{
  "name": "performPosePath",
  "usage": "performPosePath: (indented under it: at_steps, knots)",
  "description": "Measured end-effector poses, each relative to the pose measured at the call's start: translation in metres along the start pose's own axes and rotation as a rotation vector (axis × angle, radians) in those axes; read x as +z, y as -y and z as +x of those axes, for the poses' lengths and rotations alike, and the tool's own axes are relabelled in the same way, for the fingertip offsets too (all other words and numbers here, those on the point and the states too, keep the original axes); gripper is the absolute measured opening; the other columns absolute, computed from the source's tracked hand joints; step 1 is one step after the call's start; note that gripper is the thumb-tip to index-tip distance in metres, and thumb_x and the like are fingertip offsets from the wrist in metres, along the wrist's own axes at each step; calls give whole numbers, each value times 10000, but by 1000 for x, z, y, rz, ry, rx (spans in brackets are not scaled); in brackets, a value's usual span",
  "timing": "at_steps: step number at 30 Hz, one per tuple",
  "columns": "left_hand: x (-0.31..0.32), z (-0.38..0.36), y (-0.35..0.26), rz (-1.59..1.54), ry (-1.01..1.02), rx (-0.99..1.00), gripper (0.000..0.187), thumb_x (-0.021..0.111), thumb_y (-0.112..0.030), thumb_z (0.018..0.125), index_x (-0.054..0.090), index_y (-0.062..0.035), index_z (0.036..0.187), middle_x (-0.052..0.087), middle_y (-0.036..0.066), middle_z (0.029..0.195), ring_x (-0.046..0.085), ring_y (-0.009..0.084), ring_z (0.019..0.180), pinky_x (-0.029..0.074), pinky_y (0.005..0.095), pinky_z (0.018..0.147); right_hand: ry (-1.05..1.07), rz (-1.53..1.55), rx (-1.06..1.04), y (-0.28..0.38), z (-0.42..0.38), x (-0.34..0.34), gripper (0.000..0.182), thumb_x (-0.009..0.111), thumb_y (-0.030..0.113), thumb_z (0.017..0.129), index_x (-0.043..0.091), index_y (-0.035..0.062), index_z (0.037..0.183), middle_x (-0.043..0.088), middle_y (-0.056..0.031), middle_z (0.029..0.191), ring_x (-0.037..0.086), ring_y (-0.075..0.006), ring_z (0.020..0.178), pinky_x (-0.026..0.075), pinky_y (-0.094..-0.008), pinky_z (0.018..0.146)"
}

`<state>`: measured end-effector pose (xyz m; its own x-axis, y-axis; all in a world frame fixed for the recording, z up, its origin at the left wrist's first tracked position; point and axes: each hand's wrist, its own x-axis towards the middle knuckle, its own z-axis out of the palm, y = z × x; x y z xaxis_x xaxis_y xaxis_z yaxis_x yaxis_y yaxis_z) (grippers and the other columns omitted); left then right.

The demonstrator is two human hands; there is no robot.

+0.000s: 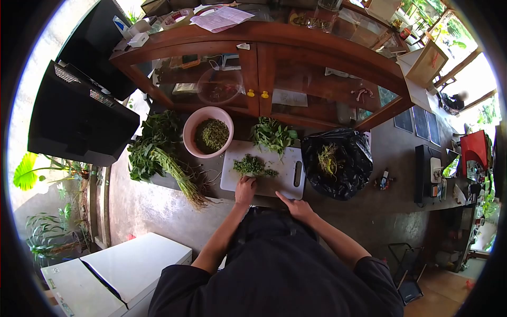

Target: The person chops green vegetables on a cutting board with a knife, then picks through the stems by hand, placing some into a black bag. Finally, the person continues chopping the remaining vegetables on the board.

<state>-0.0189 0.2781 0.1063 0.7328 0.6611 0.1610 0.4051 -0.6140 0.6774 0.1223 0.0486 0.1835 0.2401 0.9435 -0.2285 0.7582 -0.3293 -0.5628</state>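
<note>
My left hand rests at the near edge of the white cutting board, its fingers bent together against the near side of a pile of chopped greens. What it holds, if anything, is hidden. At the board's near right part is my right hand, with the index finger stretched toward the left and the other fingers curled round something too small to make out. Uncut leafy greens lie across the board's far edge. A pink bowl holding chopped greens stands at the board's far left corner.
Bundled leafy stalks with roots lie on the left. Right of the board sits a black plastic bag with yellowish scraps in it. A glass-fronted wooden cabinet stands behind, and a person is far off at the right.
</note>
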Motion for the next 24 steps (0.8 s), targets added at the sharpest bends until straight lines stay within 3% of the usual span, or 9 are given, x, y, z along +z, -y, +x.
performPosePath:
  at_steps: [3, 12, 24]
  knots:
    - [0, 1, 2, -12, 1, -13, 173, 672, -106, 815, 729, -47, 967, 681, 129, 932, 632, 341, 916, 515, 426, 857, 82, -13, 42, 1, -5, -8, 797, 505, 129, 855, 220, 344, 1567, 636, -212, 715, 644, -449, 660, 522, -579, 672]
    - [-6, 2, -5, -6, -31, -4, 156, 687, -101, 810, 729, -47, 950, 674, 119, 910, 631, 334, 905, 508, 426, 872, -15, -73, 7, -4, 3, -2, 840, 494, 73, 840, 201, 386, 1563, 635, -226, 721, 636, -435, 621, 525, -567, 630]
    - [-8, 1, -9, 80, -14, 45, 170, 673, -86, 808, 720, -30, 962, 672, 123, 958, 614, 340, 947, 492, 424, 902, 220, -117, 140, 11, 1, -23, 820, 479, 98, 876, 155, 404, 1564, 675, -238, 894, 664, -434, 754, 545, -538, 708]
